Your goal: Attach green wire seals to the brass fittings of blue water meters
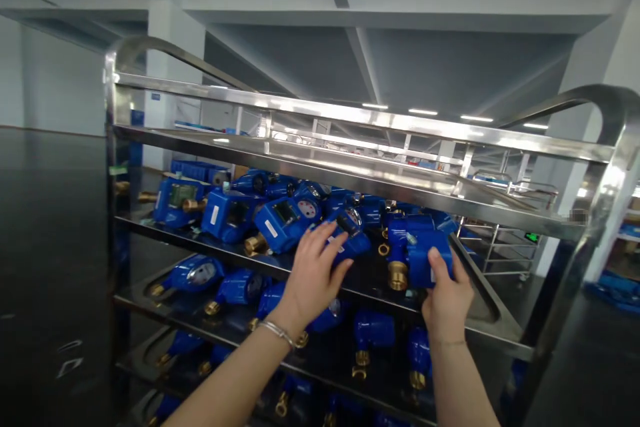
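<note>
My right hand [450, 283] is closed round the box-shaped blue housing of a water meter [420, 247], thumb on the near face. This meter has a brass threaded end pointing down and sits at the right part of the rack's second level. To the left, my left hand [317, 263] has its fingers stretched out and apart over another blue water meter [354, 240]. The fingertips rest on or just in front of that meter; exact contact is hard to tell. Beside it lies a water meter with a dark display [280, 221]. A brass ring [383, 249] lies between the two hands.
A metal rack [350, 180] holds several rows of blue meters on its levels, with a bare top shelf [310, 150]. Its right upright [570, 260] stands close to my right arm. More racks [510, 240] and pillars stand behind; dark floor [50, 247] spreads to the left.
</note>
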{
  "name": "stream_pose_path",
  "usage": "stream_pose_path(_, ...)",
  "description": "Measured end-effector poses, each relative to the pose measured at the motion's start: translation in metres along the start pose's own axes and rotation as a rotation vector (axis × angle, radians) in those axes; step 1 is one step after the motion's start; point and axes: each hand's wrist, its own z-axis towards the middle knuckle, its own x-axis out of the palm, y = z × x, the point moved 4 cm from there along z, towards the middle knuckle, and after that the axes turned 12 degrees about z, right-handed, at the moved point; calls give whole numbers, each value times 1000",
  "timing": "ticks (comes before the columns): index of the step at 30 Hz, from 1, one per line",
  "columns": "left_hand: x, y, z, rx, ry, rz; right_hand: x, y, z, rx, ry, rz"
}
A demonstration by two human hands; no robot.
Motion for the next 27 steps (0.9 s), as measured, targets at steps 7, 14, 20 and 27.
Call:
stream_pose_path(7,25,31,2,3,98,234,22,-15,2,31,-53,-233)
stream_pose_path(14,29,26,0,-56,93,273,43,-15,-3,-11,109,-367)
stream_pose_path(20,29,27,-1,-76,111,232,40,-21,6,-73,197,-440)
stream_pose_path(27,29,27,-2,-86,123,202,25,-15,4,-128,343,-508)
